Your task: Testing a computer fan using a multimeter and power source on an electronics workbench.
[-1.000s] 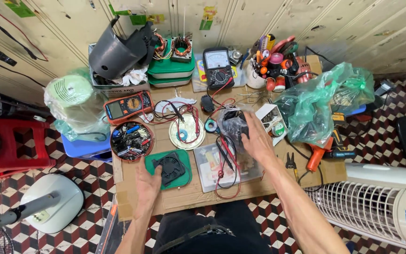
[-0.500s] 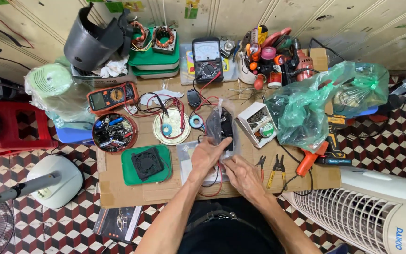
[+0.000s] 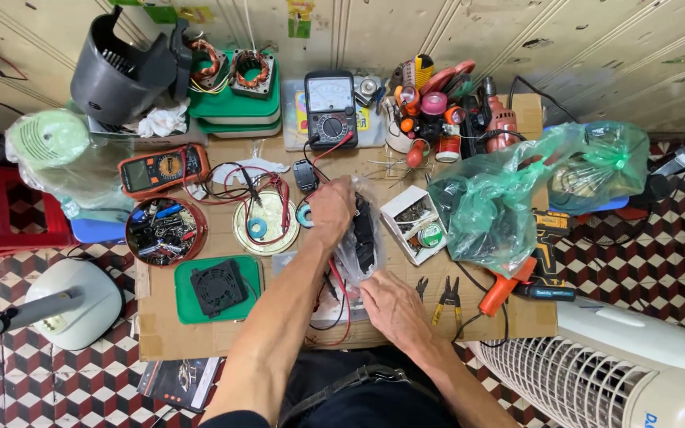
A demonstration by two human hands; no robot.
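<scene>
Gripping one clear bag [image 3: 356, 238], two hands [image 3: 333, 210]

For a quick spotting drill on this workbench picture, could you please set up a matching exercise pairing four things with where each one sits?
Things:
1. small black fan
2. orange multimeter
3. clear bag with a dark part
4. pliers

Places:
A. far left, beside the bowl of bits
B. right of the right hand
C. on the green tray
D. held by the left hand

Pairs: 1-C, 2-A, 3-D, 4-B
</scene>
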